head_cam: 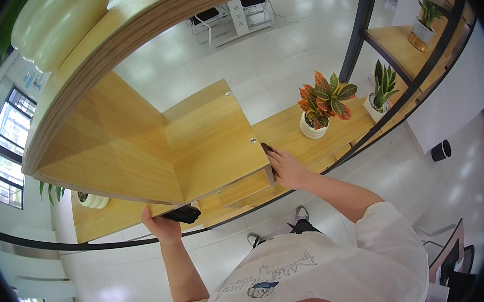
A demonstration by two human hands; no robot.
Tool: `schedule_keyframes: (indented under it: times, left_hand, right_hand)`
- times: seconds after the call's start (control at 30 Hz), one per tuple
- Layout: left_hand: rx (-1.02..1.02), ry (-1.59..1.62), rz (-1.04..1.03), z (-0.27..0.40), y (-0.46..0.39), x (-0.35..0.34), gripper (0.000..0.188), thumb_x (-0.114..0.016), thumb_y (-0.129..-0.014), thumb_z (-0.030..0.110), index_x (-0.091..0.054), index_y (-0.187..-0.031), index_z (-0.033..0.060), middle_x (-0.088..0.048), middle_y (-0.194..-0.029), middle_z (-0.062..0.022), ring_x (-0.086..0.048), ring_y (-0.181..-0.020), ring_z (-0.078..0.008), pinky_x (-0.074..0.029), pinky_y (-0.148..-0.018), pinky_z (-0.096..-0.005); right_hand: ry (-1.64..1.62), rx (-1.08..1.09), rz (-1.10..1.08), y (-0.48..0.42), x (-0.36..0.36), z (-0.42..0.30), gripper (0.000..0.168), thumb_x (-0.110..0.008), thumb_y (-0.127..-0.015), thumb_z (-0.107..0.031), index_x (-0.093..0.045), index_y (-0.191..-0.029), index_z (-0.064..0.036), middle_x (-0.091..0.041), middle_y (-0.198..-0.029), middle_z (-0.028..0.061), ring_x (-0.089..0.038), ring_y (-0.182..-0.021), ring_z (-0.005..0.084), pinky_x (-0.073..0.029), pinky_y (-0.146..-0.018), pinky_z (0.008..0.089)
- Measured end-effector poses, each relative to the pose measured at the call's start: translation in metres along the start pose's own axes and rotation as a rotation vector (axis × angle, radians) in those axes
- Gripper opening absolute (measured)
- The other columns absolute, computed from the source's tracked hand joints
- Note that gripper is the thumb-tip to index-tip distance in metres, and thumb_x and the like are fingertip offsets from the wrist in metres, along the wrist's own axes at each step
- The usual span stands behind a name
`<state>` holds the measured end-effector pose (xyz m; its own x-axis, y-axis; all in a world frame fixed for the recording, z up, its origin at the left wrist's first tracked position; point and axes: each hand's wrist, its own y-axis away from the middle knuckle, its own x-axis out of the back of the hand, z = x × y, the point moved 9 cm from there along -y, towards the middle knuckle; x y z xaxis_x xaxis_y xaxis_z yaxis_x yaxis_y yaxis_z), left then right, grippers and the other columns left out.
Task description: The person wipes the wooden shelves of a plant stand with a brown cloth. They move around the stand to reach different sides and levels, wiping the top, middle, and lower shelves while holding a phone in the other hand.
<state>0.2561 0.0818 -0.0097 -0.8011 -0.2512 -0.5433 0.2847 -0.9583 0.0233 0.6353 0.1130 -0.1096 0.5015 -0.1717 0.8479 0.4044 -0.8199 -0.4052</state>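
Note:
Before me a wooden shelf unit (215, 140) has an L-shaped section with metal screw caps. My left hand (164, 227) is at the lower front edge of its left part, thumb up against the board. A black object (185, 215) extends from the fingers of that hand beneath the board; its kind is unclear. At the section's right side, my right hand (287, 169) has its fingers curled over a dark brown object (266, 147), pressed against the panel's outer side. The hand hides most of this object.
A croton plant in a white pot (315, 129) stands on the lower shelf, with a snake plant (382, 89) farther right. Another white pot (93, 200) sits at left. Black metal frame bars (357, 33) border the shelves. A black bin (441, 151) stands on the tiled floor.

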Motion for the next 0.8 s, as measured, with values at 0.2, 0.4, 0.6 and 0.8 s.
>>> schedule_keyframes:
  times: [0.2, 0.4, 0.6, 0.8]
  left_hand:
    - [-0.028, -0.021, 0.011, 0.003, 0.000, -0.003, 0.062, -0.048, -0.097, 0.051, -0.055, -0.138, 0.0045, -0.058, -0.139, -0.0082, -0.050, -0.131, -0.0232, -0.037, -0.110, -0.0413]
    - [-0.022, -0.014, 0.026, 0.002, 0.002, -0.003, 0.063, -0.047, -0.097, 0.052, -0.055, -0.138, 0.0044, -0.058, -0.139, -0.0082, -0.050, -0.131, -0.0231, -0.037, -0.109, -0.0410]
    - [-0.019, -0.028, -0.017, 0.002, 0.000, -0.005, 0.064, -0.047, -0.097, 0.053, -0.055, -0.138, 0.0045, -0.058, -0.139, -0.0080, -0.051, -0.131, -0.0228, -0.037, -0.109, -0.0410]
    - [-0.025, -0.016, 0.014, 0.002, 0.000, -0.005, 0.064, -0.046, -0.097, 0.053, -0.055, -0.138, 0.0048, -0.058, -0.140, -0.0077, -0.050, -0.132, -0.0225, -0.037, -0.110, -0.0406]
  right_hand:
    - [-0.040, -0.094, -0.131, 0.016, -0.002, -0.004, 0.076, -0.060, -0.086, -0.011, -0.034, -0.154, 0.007, -0.042, -0.156, 0.0235, -0.037, -0.147, 0.0396, -0.032, -0.121, 0.0467]
    - [-0.015, -0.150, -0.233, 0.029, -0.007, -0.006, 0.080, -0.061, -0.085, -0.016, -0.031, -0.156, 0.006, -0.039, -0.158, 0.0244, -0.033, -0.149, 0.0414, -0.029, -0.123, 0.0482]
    - [-0.028, -0.178, -0.268, 0.037, -0.006, -0.009, 0.080, -0.061, -0.087, -0.019, -0.029, -0.157, 0.006, -0.035, -0.160, 0.0241, -0.028, -0.151, 0.0415, -0.028, -0.123, 0.0487]
    - [-0.011, -0.196, -0.220, 0.047, -0.004, -0.017, 0.081, -0.065, -0.086, -0.017, -0.029, -0.156, 0.006, -0.037, -0.158, 0.0226, -0.030, -0.150, 0.0404, -0.030, -0.122, 0.0491]
